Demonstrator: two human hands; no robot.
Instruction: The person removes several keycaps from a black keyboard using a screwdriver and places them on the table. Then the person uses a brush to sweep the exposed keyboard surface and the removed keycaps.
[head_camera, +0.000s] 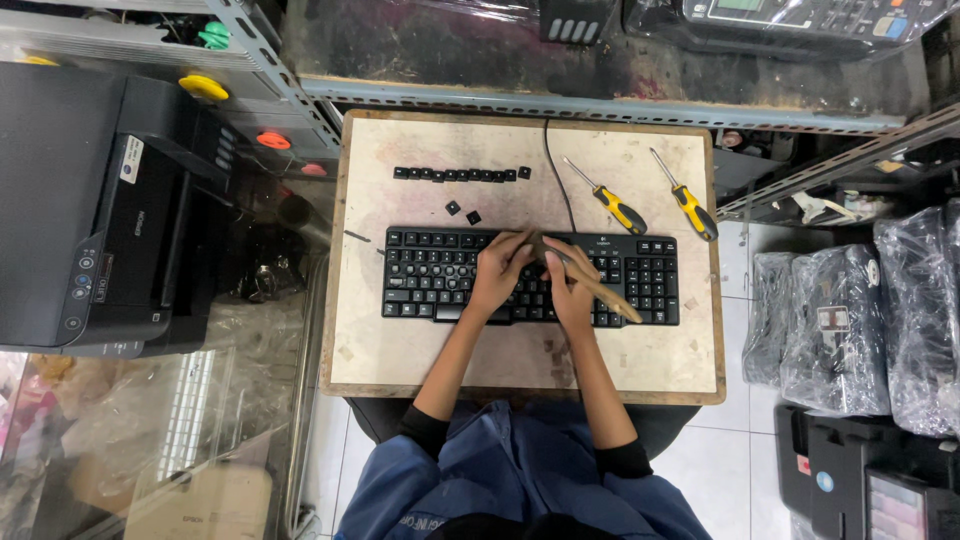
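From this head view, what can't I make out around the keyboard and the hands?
- Keys under the left hand and right hand: covered by both hands.
- Tip of the wooden-handled tool: hidden between the fingers.
- Legends on the keyboard and the removed keycaps: too small.
- Printer: cut off by the left edge.

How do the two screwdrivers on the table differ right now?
The left screwdriver lies nearer the keyboard's cable; the right screwdriver lies nearer the table's right edge. The left one's handle points at the keyboard, the right one's ends beside its corner. Both have yellow-and-black handles, tips pointing up-left, untouched by either hand.
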